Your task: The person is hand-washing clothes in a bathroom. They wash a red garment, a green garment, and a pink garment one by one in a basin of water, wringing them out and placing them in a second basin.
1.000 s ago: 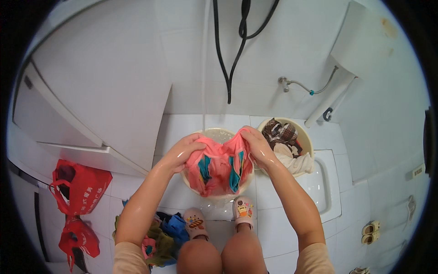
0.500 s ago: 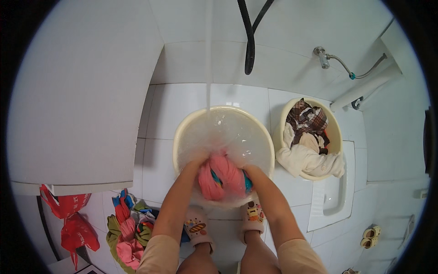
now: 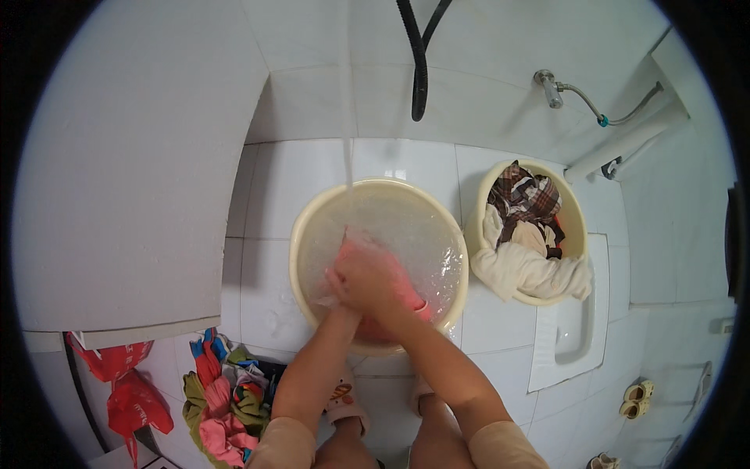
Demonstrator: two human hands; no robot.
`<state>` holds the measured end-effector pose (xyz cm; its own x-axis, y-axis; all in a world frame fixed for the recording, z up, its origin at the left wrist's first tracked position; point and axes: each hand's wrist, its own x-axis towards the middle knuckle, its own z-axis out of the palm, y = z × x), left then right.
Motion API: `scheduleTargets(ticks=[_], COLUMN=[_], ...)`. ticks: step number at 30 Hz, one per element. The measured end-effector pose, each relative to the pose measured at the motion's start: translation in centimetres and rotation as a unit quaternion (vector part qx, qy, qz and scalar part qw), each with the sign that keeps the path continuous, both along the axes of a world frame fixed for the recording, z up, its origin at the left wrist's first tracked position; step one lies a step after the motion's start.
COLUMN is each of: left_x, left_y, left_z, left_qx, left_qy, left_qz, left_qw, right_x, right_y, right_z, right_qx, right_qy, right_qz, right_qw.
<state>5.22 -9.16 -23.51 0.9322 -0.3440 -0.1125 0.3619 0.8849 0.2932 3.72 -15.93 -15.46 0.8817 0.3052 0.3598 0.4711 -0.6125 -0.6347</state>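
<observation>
Soapy water fills a large cream basin (image 3: 300,227), and a wet pink garment (image 3: 402,291) lies in it, partly under the surface. My right hand (image 3: 369,277) reaches across to the left and is closed on the cloth, its back uppermost. Tucked against it is my left hand (image 3: 337,291), largely covered by the right; its few visible fingers look curled at the garment. Splash and motion blur the fingers of both hands. A thin water stream (image 3: 346,117) falls into the back left of the basin.
A second cream basin (image 3: 576,223) holds plaid and white clothes, beside a white squat toilet (image 3: 569,344). A clothes pile (image 3: 226,406) and red bags (image 3: 137,402) lie lower left. A cabinet (image 3: 125,172) stands left; a black hose (image 3: 419,78) hangs behind.
My hands have come together toward the left of the basin, the right crossing over the left. The pink garment, bunched between them before, is now spread diagonally and lower in the water.
</observation>
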Motion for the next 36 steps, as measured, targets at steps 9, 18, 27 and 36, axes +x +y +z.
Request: scheduleTargets(ticks=[9,18,27,36], left_x=[1.0,3.5,0.4,0.8], left_y=[-2.0,2.6,-0.9,-3.2], left_z=[3.3,-4.0,1.3,4.2], left_qx=[0.298,0.628,0.0,0.143], left_qy=[0.193,0.057,0.038,0.114], left_qz=[-0.054,-0.136,-0.1,-0.021], left_qw=[0.933,0.764,0.994,0.983], right_x=[6.3,3.0,-2.5,5.0], right_y=[-8.8,-7.4,-1.3,-5.8], right_z=[-4.0,-4.8,2.2,-3.8], right_qx=[0.024,0.059,0.059,-0.06], right_qy=[0.276,0.328,0.058,0.155], right_qz=[-0.234,-0.232,0.041,-0.168], right_qw=[0.932,0.914,0.996,0.972])
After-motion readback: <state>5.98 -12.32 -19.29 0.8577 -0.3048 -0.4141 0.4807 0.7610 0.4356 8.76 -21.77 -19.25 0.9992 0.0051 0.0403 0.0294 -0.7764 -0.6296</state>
